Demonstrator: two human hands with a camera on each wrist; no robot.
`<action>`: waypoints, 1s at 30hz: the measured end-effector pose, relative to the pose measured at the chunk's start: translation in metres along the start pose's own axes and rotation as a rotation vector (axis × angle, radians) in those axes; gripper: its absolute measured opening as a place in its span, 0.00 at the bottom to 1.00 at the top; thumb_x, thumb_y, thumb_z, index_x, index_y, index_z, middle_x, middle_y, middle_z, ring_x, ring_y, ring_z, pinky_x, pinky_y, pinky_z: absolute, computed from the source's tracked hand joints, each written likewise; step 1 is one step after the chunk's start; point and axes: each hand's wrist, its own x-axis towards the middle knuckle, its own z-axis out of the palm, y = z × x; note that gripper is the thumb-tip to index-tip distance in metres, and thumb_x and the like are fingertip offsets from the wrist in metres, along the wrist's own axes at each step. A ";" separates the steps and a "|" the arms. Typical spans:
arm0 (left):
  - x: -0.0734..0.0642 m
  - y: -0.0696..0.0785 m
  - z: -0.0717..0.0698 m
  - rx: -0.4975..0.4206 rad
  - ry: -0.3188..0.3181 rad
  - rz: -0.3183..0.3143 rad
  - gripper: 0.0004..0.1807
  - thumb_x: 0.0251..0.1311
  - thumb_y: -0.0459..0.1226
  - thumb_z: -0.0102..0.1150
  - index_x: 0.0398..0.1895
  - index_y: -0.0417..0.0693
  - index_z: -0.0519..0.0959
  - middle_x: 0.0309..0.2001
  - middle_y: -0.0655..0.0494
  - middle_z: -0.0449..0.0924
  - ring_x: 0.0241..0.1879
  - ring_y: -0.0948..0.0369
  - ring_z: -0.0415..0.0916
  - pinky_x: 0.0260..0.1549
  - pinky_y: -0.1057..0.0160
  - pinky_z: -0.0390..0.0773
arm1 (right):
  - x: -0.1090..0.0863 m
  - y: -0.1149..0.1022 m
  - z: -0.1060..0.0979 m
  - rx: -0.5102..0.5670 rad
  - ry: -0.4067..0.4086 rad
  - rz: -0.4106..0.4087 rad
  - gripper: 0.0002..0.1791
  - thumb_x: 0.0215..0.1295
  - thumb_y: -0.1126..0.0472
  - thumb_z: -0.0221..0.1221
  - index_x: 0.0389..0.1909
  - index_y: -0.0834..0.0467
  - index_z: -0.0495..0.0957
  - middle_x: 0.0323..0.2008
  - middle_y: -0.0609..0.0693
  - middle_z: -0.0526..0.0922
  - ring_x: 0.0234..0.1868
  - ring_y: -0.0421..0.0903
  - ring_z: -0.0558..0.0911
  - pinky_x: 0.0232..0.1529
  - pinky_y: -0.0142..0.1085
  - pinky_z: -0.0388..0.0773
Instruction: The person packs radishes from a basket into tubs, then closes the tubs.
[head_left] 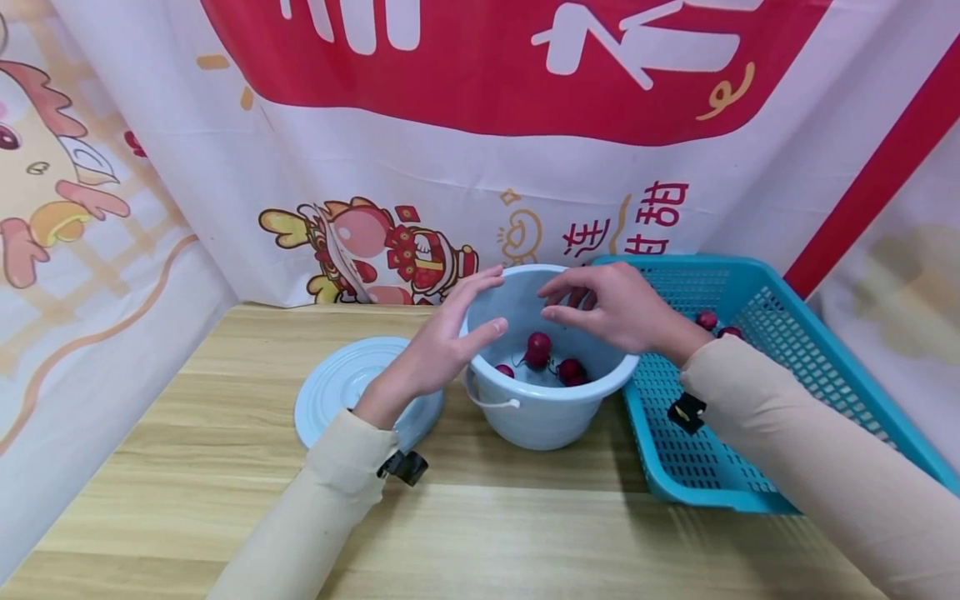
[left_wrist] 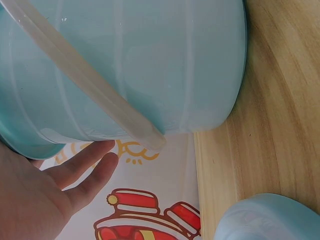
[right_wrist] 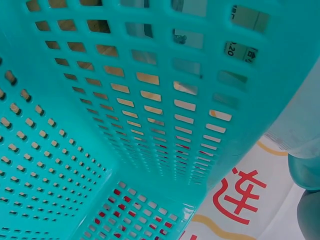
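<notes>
A light blue bucket with a white handle stands on the wooden table. Several small, round, dark red radishes with thin roots lie inside it. My left hand is at the bucket's left rim, fingers extended; in the left wrist view this hand shows spread fingers beside the bucket wall. Over the bucket's opening hovers my right hand, its fingers loosely bent and the thumb apart, with nothing visible between them. The right wrist view does not clearly show this hand.
To the right is a teal perforated basket with a few radishes at its far end. A round light blue lid lies flat left of the bucket. Behind the table hangs a printed cloth.
</notes>
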 end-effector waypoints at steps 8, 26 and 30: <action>-0.001 -0.002 0.000 0.002 0.005 -0.003 0.35 0.77 0.52 0.52 0.83 0.55 0.60 0.86 0.66 0.51 0.85 0.57 0.51 0.79 0.35 0.61 | 0.000 0.000 0.001 0.025 0.006 -0.001 0.19 0.70 0.51 0.70 0.58 0.53 0.88 0.47 0.51 0.92 0.43 0.46 0.87 0.47 0.45 0.89; 0.001 0.000 0.001 -0.008 0.010 0.013 0.35 0.76 0.53 0.52 0.82 0.54 0.61 0.85 0.66 0.52 0.85 0.58 0.50 0.80 0.34 0.58 | -0.022 0.015 -0.019 0.269 0.185 0.113 0.19 0.66 0.52 0.73 0.57 0.49 0.88 0.53 0.49 0.90 0.50 0.47 0.89 0.46 0.27 0.87; 0.000 0.000 0.001 -0.007 0.011 0.006 0.36 0.76 0.53 0.52 0.82 0.55 0.61 0.85 0.67 0.52 0.85 0.58 0.50 0.80 0.34 0.58 | -0.029 0.026 -0.030 0.310 0.200 0.161 0.22 0.67 0.49 0.72 0.60 0.50 0.86 0.55 0.48 0.89 0.52 0.44 0.88 0.47 0.28 0.87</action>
